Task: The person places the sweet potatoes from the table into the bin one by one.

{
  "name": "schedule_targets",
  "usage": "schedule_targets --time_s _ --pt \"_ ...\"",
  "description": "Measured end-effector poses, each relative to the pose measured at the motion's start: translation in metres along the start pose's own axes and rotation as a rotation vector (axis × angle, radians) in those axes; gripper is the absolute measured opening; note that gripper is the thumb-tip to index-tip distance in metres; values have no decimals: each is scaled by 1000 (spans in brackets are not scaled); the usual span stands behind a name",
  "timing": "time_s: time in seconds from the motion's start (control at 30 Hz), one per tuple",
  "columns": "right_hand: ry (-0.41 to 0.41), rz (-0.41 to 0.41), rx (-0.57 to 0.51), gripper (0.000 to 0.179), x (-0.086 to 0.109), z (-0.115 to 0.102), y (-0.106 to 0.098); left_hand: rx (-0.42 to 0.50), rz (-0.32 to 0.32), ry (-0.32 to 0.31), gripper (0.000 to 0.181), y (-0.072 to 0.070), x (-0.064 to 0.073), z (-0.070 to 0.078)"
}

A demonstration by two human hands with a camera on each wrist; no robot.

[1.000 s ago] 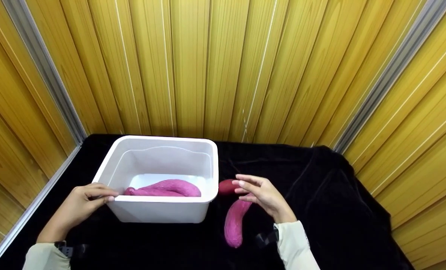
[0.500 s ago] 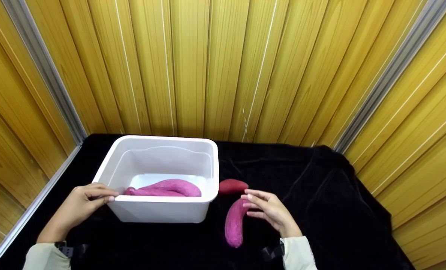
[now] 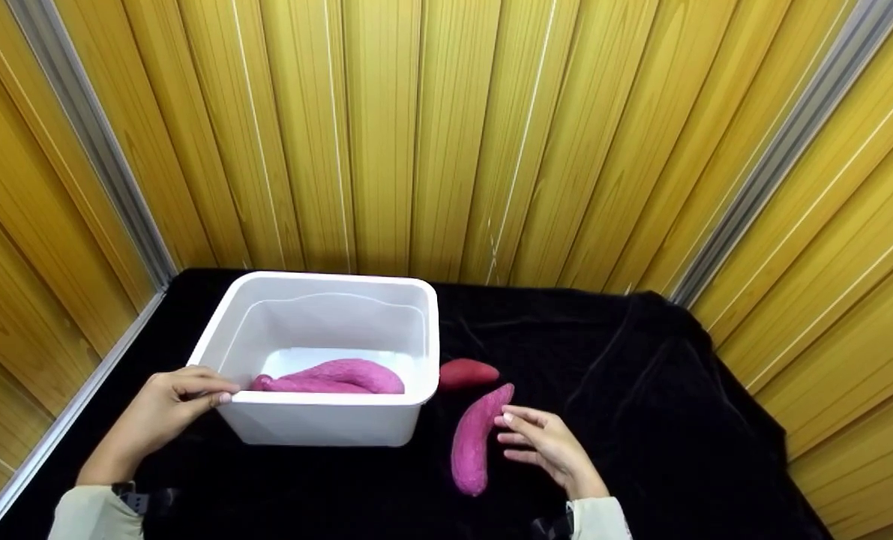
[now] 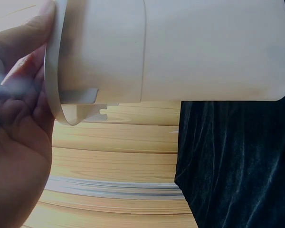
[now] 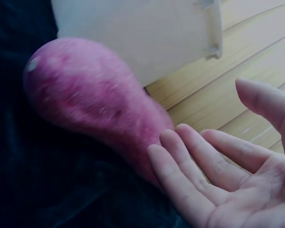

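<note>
My left hand [image 3: 165, 409] pinches the near left corner of the rim of a white plastic tub [image 3: 319, 420]; the left wrist view shows the thumb on one side of the rim [image 4: 52, 61] and the fingers on the other. Magenta sweet potatoes [image 3: 356, 371] lie inside the tub, partly hidden by its front wall. Right of the tub, a curved magenta sweet potato [image 3: 472, 450] lies on the black cloth. My right hand [image 3: 547, 446] is beside its upper end, palm toward it, fingers loosely extended, fingertips [image 5: 159, 154] right at its skin and the thumb held apart.
A smaller smooth red object [image 3: 467, 373], rounded and tapering, lies behind the loose sweet potato, against the tub's right side. Black velvety cloth [image 3: 641, 420] covers the table. Yellow wood-patterned panels [image 3: 446, 150] stand behind and at both sides.
My right hand has drawn back toward me, from over the red object to beside the loose sweet potato, uncovering both. The left hand and tub have stayed in place.
</note>
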State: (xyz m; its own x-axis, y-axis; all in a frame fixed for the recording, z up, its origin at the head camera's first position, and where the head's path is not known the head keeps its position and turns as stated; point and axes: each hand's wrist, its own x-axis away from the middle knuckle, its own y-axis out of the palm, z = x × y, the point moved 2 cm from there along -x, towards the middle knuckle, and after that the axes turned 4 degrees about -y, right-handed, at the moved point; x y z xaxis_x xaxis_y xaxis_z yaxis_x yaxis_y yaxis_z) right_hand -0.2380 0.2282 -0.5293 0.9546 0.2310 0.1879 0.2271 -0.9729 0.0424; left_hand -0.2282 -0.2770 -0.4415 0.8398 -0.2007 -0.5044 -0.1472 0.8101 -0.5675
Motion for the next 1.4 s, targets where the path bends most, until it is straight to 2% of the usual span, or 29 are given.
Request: schedule_targets --time_s 0.63,1.0,1.4 --pt "27 44 33 74 2 31 16 9 -8 4 20 0 -1 -2" --pt "20 45 17 84 1 39 31 11 -15 2 22 0 -1 -2" --pt "-1 103 85 88 1 44 40 14 7 29 28 1 0 -1"
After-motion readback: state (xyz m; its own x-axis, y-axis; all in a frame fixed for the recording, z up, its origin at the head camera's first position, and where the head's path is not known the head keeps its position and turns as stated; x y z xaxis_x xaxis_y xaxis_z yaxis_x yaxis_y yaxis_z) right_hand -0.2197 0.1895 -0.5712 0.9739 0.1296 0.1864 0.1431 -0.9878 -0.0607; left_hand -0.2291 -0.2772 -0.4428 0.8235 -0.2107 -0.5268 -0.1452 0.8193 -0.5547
